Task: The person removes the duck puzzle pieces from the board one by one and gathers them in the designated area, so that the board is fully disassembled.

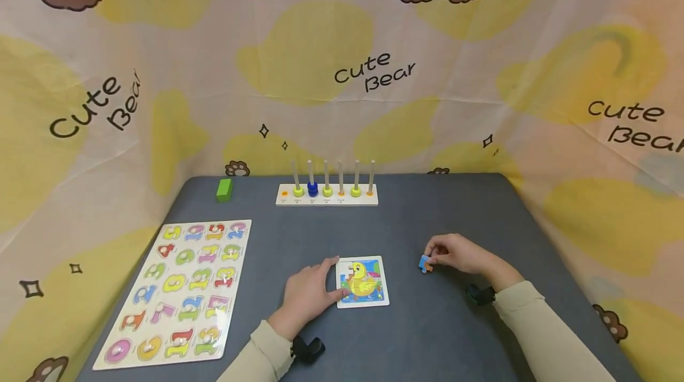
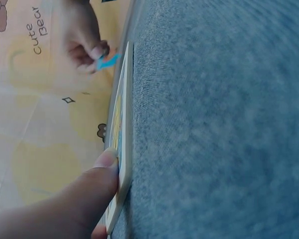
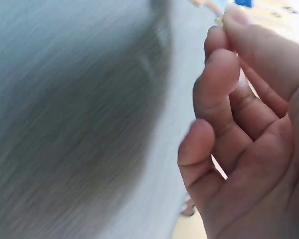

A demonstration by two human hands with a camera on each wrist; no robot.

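Note:
A small square jigsaw puzzle (image 1: 376, 305) with a yellow duck picture and a pale frame lies on the dark tabletop. My left hand (image 1: 309, 294) is at its left side, index finger reaching to the far left corner. In the left wrist view the thumb (image 2: 95, 186) rests on the puzzle's top face. To the right, my right hand (image 1: 454, 254) pinches a small blue and orange puzzle piece (image 1: 424, 264) between thumb and fingertips, apart from the puzzle. The right wrist view shows the thumb and index finger together, the other fingers curled loosely.
A number puzzle board (image 1: 228, 311) with colourful digits lies at the left. At the back stand a counting stand (image 1: 283, 201) with upright pegs and some rings, and a green block (image 1: 224, 190). Patterned cloth (image 1: 299, 55) hangs behind the table.

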